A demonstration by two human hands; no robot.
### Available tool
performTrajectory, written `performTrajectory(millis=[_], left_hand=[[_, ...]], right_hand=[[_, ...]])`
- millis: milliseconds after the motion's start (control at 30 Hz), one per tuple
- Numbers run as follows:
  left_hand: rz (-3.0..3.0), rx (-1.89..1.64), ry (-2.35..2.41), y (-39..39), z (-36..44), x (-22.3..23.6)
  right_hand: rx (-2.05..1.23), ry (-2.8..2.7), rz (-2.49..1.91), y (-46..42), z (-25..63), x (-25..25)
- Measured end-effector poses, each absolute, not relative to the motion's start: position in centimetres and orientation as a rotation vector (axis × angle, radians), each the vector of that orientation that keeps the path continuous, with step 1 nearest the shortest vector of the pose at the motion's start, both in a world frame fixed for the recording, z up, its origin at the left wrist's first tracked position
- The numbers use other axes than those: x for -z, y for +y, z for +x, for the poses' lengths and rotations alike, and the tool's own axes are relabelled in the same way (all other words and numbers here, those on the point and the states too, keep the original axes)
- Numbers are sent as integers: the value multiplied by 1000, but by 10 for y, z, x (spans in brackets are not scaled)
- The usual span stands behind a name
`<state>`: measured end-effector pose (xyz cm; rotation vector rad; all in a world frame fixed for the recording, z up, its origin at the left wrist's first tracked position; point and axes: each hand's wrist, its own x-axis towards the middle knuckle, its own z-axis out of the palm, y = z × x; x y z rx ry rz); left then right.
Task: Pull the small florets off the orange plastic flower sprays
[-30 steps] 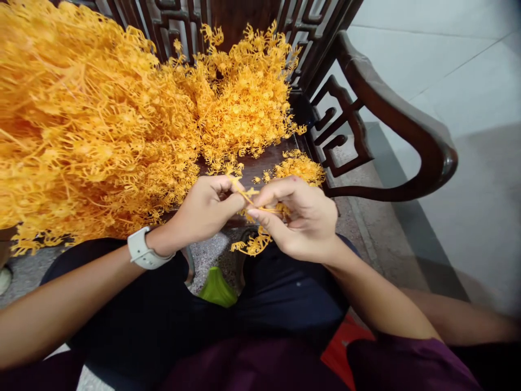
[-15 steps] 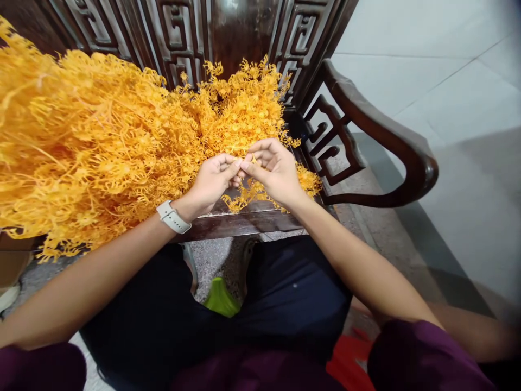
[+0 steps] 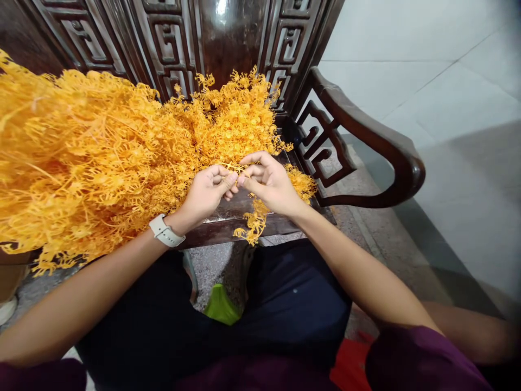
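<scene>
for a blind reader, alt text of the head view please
Two bare hands, left and right, pinch a thin yellow sprig between them. Behind and to the left, a big yellow heap covers much of a dark carved wooden bench. A pale watch is on the left wrist.

Our right hand (image 3: 271, 183) hides the top of the hanging sprig (image 3: 256, 220). Left edge crops the yellow pile (image 3: 101, 157), bottom the red item (image 3: 350, 363).
</scene>
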<state>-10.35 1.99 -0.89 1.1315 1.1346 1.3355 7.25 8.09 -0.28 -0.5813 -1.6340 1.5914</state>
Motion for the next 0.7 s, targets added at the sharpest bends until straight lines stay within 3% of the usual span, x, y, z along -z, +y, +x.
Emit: performTrajectory(millis=[200,467,700], left_hand=[[1293,-1313,1191,20,-104,9],[823,-1170,824,0,-95,-9],[670,-1381,735,10,-115,-21]], right_hand=[[-1601,-1671,-563,81,72,2],[-2030,-1373,-470,65,74,-19],[-2053,-1287,-478,54,80,-34]])
